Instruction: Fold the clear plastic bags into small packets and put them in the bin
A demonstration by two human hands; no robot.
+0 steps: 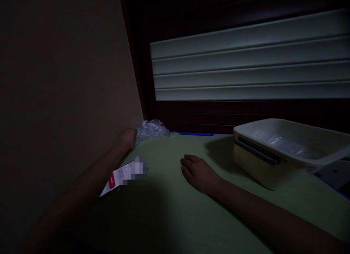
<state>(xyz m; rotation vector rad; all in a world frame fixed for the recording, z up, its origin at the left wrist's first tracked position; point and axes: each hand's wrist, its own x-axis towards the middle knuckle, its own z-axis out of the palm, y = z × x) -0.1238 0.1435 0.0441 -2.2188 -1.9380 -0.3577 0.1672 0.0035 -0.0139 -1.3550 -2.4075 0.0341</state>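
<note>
Plastic against left hand; grip unclear in gloom.

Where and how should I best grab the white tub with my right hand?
Probably by the rim on the left side of the white tub, above the dark strip, bringing your right hand in from the left. That side faces the hand, and the open top should leave room for fingers inside, thumb outside.

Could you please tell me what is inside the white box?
What looks like clear plastic lies inside the box; its near wall hides part of the bottom, so anything there is unseen.
</note>
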